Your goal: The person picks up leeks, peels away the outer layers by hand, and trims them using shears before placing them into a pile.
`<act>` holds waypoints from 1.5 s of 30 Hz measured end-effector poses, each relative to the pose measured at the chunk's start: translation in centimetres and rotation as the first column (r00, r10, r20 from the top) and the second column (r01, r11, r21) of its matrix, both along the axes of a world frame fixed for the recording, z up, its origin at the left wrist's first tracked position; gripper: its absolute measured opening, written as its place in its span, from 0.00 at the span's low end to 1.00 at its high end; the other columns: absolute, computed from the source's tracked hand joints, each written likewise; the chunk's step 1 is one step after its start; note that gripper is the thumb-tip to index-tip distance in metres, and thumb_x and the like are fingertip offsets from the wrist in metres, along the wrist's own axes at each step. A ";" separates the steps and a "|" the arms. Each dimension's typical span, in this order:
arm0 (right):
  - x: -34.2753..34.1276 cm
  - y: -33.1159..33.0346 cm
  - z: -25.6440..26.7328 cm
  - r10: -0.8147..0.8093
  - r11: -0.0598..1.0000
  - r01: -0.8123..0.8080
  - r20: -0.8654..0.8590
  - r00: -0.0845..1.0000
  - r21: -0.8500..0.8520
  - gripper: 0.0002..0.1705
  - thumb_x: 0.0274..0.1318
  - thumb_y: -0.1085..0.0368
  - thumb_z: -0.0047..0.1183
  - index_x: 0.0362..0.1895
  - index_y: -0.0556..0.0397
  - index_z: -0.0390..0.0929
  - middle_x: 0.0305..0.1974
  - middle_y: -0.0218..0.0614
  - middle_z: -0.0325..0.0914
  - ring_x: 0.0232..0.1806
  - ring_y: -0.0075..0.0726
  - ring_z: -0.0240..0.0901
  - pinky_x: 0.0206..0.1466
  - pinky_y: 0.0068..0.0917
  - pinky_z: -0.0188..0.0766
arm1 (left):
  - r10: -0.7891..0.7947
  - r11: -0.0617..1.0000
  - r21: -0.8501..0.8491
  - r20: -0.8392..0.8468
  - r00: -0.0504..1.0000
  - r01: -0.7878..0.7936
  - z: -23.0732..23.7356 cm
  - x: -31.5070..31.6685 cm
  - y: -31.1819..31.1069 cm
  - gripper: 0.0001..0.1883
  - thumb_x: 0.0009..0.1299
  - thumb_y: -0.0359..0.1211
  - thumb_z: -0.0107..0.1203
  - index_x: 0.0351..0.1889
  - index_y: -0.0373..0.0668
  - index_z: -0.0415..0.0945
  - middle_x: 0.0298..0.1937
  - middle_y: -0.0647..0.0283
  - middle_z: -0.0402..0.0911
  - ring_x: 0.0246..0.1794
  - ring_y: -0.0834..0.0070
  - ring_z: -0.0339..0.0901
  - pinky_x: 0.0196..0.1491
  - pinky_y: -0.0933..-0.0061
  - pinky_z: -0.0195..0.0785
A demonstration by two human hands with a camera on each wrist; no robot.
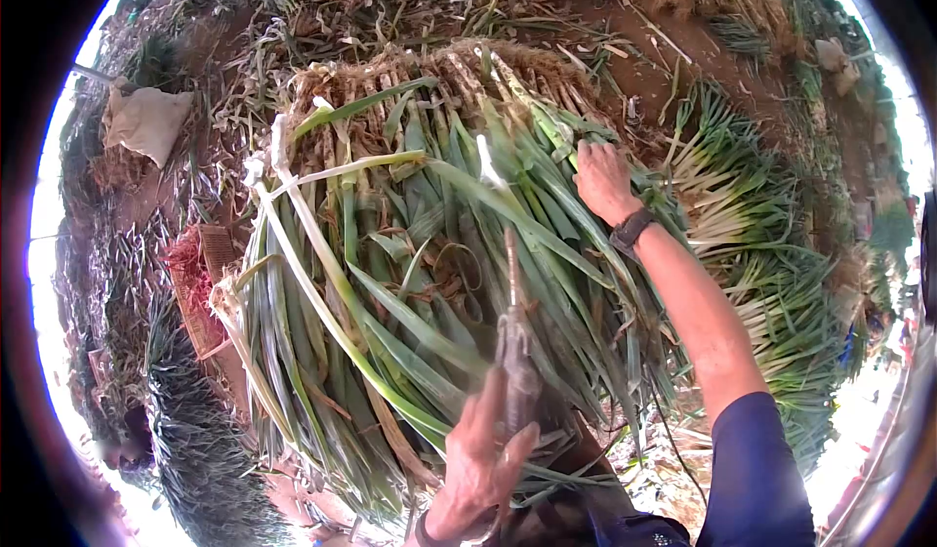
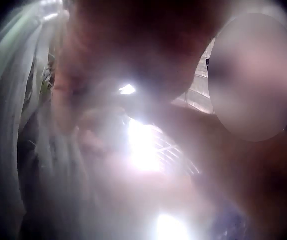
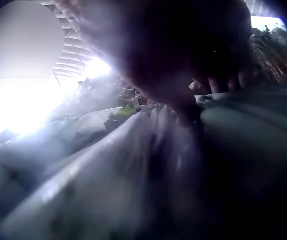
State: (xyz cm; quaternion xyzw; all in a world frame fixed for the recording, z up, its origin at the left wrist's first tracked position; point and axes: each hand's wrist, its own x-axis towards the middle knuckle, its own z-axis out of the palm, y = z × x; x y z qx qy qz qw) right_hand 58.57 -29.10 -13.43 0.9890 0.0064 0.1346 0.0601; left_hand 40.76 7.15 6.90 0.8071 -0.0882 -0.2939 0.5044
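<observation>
Reader: Where do the leeks (image 1: 415, 321) lie?

Author: In a broad heap before the person, with roots (image 1: 547, 64) along the far edge and leaves fanning toward the body. Loose stalks (image 1: 292, 252) cross obliquely on top.

Reader: And the right hand (image 1: 603, 181)?

Author: At the heap's far right, wearing a dark wristband (image 1: 632, 227). Its grip is bent around leek leaves, thumb against the foliage; the right wrist view is dim.

Reader: The left hand (image 1: 478, 459)?

Author: Near the leaf ends, its grip spread, fingers extended and thumb apart. A blurred elongated object (image 1: 514, 362) appears just beside it; whether they touch cannot be told.

Reader: The surroundings?

Author: Green-and-white bunches (image 1: 781, 244) at right; a pale sack (image 1: 148, 122) at upper left.
</observation>
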 end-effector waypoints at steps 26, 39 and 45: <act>-22.5 10.2 10.4 0.132 0.215 0.492 -0.525 0.841 0.843 0.23 0.65 0.61 0.54 0.57 0.65 0.70 0.44 0.58 0.75 0.46 0.63 0.75 0.51 0.47 0.73 | -0.123 0.969 0.216 0.023 0.992 0.115 0.8 -0.6 -6.1 0.36 0.71 0.36 0.60 0.74 0.27 0.64 0.45 0.43 0.79 0.42 0.50 0.79 0.45 0.57 0.73; -28.8 10.2 12.9 0.172 -0.025 0.671 -0.658 0.733 0.741 0.31 0.68 0.59 0.59 0.70 0.59 0.69 0.47 0.41 0.78 0.46 0.31 0.72 0.51 0.34 0.73 | -0.072 0.997 -0.015 -0.228 0.971 0.070 1.2 1.4 -3.5 0.38 0.70 0.35 0.55 0.78 0.30 0.61 0.47 0.55 0.81 0.43 0.66 0.78 0.50 0.64 0.75; -28.1 10.9 13.2 0.155 0.052 0.630 -0.630 0.761 0.775 0.28 0.65 0.57 0.57 0.62 0.63 0.71 0.46 0.55 0.80 0.48 0.54 0.78 0.54 0.43 0.73 | -0.260 0.956 0.068 -0.246 0.934 0.284 4.2 -5.3 -1.2 0.40 0.69 0.37 0.61 0.76 0.25 0.59 0.58 0.35 0.78 0.54 0.44 0.81 0.57 0.56 0.74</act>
